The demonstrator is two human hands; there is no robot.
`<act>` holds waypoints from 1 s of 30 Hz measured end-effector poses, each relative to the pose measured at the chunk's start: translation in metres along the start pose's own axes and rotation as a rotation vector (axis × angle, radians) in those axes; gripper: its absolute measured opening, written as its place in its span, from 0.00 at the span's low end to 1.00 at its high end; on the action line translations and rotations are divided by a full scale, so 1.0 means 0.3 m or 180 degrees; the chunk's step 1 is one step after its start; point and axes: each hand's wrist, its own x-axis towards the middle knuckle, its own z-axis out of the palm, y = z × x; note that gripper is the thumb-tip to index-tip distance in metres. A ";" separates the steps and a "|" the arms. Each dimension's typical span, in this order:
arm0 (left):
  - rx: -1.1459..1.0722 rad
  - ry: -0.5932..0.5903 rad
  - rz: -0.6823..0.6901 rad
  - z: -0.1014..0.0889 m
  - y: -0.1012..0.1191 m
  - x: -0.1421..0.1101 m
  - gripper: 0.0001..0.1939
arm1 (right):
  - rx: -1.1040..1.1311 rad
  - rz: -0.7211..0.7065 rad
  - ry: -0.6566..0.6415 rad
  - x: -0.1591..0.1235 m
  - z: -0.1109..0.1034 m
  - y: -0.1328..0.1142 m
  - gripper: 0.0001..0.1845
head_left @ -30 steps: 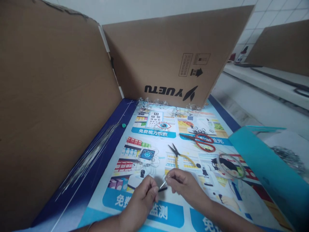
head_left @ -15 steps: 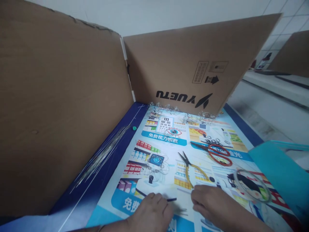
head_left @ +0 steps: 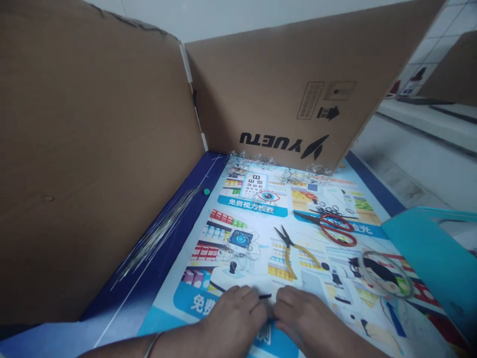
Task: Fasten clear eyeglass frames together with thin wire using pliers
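Note:
My left hand (head_left: pixel 238 318) is low in the middle of the view, its fingers curled and pressed together. Close at its right, my right hand (head_left: pixel 307 318) is also closed, knuckles up. The fingertips of both face each other across a narrow gap, and whatever they pinch is hidden or too small to make out. A short dark strip (head_left: pixel 265 296) shows just beyond the gap; whether it is loose or printed on the sheet I cannot tell. Pliers with yellow handles (head_left: pixel 292 253) lie past my right hand, jaws pointing away. Thin wire loops (head_left: pixel 244 253) lie beyond my left hand.
Red-handled scissors (head_left: pixel 337 229) and small black rings (head_left: pixel 331 210) lie farther right. A wire coil (head_left: pixel 385 273) sits near a turquoise folder (head_left: pixel 428 253). Straight wires (head_left: pixel 160 231) lie along the left. Clear tangled pieces (head_left: pixel 257 159) line the foot of the cardboard walls (head_left: pixel 261 94).
My right hand has moved left, closing most of the gap to my left hand. The whole scene sits slightly higher in view; the tools have not moved on the sheet.

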 end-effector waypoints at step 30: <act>0.0581 -0.0070 0.0058 -0.235 -0.019 0.117 0.07 | -0.0418 0.0327 0.0152 0.031 -0.225 0.015 0.10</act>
